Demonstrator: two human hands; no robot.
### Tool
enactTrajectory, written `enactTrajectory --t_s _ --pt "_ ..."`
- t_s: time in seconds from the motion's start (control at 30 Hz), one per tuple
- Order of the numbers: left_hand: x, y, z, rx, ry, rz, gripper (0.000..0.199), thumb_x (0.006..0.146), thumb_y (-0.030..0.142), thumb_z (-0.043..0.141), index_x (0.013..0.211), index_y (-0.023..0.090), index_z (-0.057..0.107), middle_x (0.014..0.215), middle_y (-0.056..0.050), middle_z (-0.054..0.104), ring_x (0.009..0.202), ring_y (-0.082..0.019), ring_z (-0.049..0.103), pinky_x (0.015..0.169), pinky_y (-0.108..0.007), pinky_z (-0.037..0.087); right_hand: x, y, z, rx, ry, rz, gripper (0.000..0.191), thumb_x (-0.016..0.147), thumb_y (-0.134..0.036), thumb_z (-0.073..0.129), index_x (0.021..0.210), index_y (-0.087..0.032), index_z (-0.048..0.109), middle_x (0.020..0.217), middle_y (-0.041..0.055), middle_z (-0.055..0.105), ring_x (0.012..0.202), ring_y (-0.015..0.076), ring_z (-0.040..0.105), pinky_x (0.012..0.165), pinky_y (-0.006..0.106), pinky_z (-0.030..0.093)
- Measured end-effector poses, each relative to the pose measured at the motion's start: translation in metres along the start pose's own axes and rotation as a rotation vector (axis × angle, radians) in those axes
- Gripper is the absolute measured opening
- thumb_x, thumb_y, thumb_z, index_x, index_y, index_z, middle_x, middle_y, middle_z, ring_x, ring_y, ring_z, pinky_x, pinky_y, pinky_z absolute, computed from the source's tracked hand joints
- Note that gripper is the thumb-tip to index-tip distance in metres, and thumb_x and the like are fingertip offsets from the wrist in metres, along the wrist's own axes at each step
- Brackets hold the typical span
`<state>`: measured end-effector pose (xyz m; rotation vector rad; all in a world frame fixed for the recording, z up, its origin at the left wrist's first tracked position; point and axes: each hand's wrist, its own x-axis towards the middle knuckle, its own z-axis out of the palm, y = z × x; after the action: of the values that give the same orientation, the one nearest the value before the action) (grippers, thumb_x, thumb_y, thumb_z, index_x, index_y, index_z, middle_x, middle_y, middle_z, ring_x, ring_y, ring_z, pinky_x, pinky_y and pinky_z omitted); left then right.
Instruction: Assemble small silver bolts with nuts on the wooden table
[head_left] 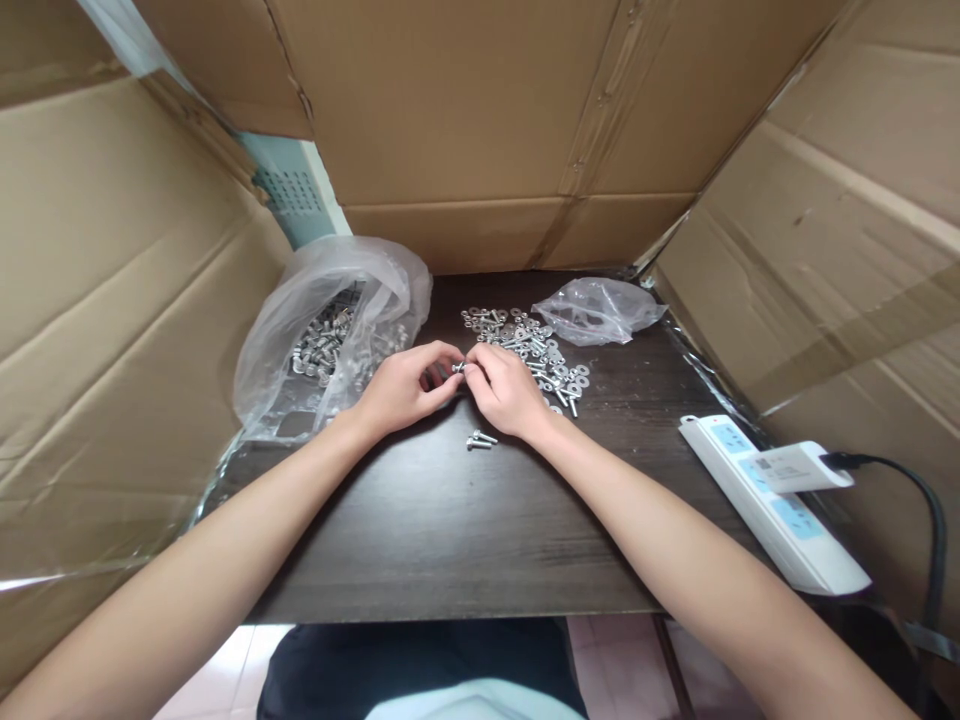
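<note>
Near the middle of the dark table, my left hand point(418, 384) and my right hand point(504, 388) meet at the fingertips around a small metal bolt point(458, 368). Both hands pinch it, and fingers cover part of it. Just below the hands, two bolts point(481, 440) lie side by side on the table. Behind and to the right of my right hand spreads a pile of loose bolts, nuts and washers point(553, 365). Left of my left hand, an open clear plastic bag point(262, 335) holds many metal pieces point(322, 345).
A crumpled clear bag point(600, 308) lies at the back right of the table point(420, 540). On the right edge sits a white power strip point(772, 505) with a plugged-in adapter point(799, 467) and black cable. Cardboard walls point(480, 110) enclose the back and both sides.
</note>
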<state>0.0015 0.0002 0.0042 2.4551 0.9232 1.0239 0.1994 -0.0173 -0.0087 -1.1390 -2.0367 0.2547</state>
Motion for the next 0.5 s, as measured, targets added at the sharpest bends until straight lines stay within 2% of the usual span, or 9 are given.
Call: enactTrajectory --t_s 0.3,0.5 --pt "0.0003 -0.0010 -0.0001 -0.008 -0.004 -0.017 0.016 0.092 0.032 0.065 0.095 0.017 0.068 0.083 -0.002 0.071 0.066 -0.011 0.064 0.061 -0.021 0.051 0.0000 -0.0013 -0.0008 0.004 0.000 -0.008 0.017 0.098 -0.027 0.039 0.085 -0.021 0.050 0.085 0.0076 0.063 0.081 0.0222 0.056 0.078 0.036 0.040" --pt "0.0000 0.0000 -0.0013 -0.031 -0.010 -0.004 0.023 0.093 0.030 0.066 0.113 0.018 0.066 0.090 -0.001 0.071 0.071 -0.010 0.065 0.064 -0.020 0.052 -0.0006 -0.0008 -0.0009 0.021 -0.005 -0.011 0.017 0.098 -0.027 0.039 0.087 -0.021 0.050 0.087 0.0080 0.064 0.081 0.0220 0.057 0.079 0.036 0.041"
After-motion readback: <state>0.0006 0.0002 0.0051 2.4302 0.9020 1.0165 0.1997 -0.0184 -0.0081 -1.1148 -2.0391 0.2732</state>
